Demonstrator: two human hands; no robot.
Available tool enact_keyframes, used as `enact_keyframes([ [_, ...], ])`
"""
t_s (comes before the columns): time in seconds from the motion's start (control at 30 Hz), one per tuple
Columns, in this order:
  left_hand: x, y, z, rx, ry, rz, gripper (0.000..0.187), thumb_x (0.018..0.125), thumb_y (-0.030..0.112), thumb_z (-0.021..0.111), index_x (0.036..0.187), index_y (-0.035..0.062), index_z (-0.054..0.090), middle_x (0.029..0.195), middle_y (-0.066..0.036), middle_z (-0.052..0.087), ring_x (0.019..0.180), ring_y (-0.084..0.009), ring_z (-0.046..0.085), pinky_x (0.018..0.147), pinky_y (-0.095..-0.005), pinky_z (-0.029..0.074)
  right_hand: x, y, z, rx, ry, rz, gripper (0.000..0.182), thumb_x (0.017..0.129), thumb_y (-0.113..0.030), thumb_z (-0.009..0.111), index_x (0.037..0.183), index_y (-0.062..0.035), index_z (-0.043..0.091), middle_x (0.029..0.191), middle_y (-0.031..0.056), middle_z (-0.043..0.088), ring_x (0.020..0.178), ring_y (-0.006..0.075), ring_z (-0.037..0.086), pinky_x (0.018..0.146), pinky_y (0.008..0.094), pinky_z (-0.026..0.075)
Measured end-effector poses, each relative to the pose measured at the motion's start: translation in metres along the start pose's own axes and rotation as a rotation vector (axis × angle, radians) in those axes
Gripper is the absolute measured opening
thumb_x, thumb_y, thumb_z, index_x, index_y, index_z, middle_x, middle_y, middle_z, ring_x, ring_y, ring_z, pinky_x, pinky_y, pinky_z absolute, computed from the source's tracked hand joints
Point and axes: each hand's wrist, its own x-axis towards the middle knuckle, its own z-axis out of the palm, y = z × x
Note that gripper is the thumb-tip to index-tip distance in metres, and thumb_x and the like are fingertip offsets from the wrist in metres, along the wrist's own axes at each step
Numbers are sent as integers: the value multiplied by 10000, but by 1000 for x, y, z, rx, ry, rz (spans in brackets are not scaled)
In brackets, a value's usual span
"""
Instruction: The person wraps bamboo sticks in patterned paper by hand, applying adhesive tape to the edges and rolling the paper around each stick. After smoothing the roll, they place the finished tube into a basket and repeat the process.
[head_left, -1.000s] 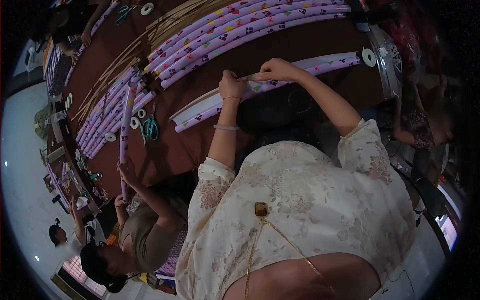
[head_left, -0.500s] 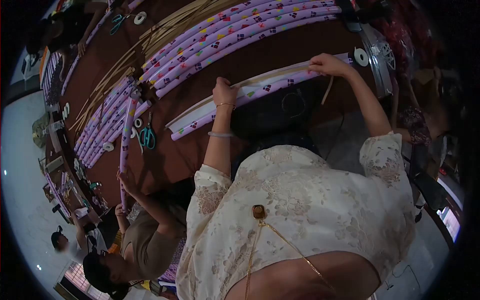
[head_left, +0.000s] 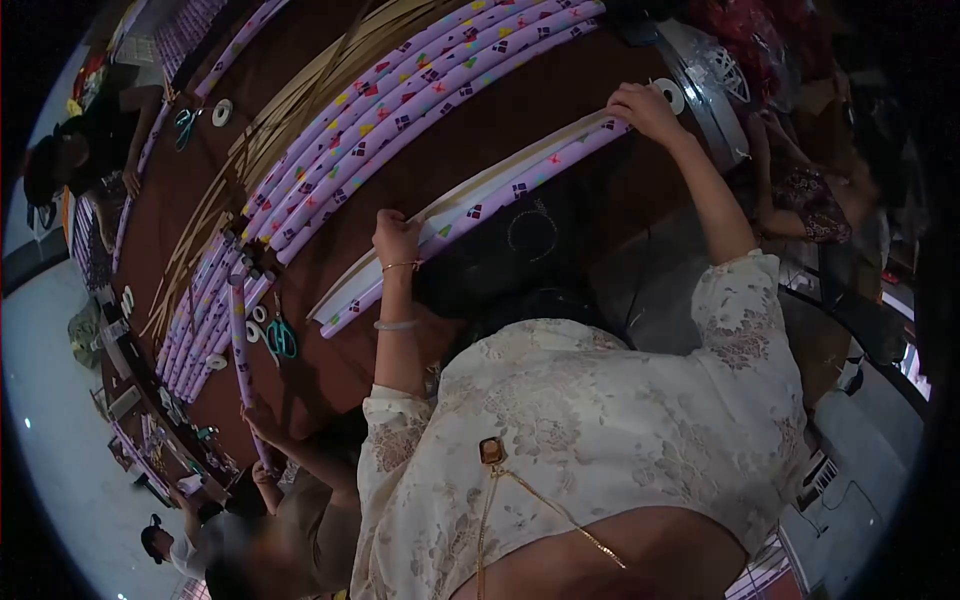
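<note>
A purple patterned wrapping-paper roll (head_left: 480,208) lies slantwise along the table's near edge, its white inner side showing along the loose edge. A flat tan strip (head_left: 512,166) runs lengthwise on that white band. Toward the roll's left part, my left hand (head_left: 397,238) is closed, fingers pinching the strip at the paper edge. My right hand (head_left: 643,108) is closed at the right end, with thumb and fingers on the strip and paper. The exact contact under both hands' fingers is partly hidden.
Finished-looking purple rolls (head_left: 400,125) lie beyond, beside many tan strips (head_left: 290,110). White tape rolls (head_left: 667,96) and teal-handled scissors (head_left: 283,338) sit on the brown table (head_left: 330,235). At left, a co-worker's hand (head_left: 262,420) holds another purple roll (head_left: 241,345). A dark chair (head_left: 530,240) stands below.
The view has shifted and turned a little. My right hand has come to the roll's right end, and the strip's loose tail that hung below it no longer shows. My left hand still pinches.
</note>
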Motion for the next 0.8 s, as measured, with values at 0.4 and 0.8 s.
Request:
enact_keyframes([
  [0.4, -4, 3, -4, 39, 18, -1, 337, 626, 231, 735, 820, 37, 540, 657, -94, 609, 652, -249, 612, 617, -326, 478, 1, 4, 26, -136, 92, 130, 170, 814, -278, 542, 814, -134, 631, 820, 14, 580, 840, 206, 542, 789, 370, 345],
  [0.8, -5, 3, -4, 24, 6, 17, 360, 636, 248, 745, 846, 33, 545, 680, -106, 610, 657, -244, 613, 611, -337, 477, 10, 7, 20, -219, -12, 179, 190, 793, -302, 551, 788, -123, 616, 784, 24, 608, 840, 218, 568, 840, 451, 369],
])
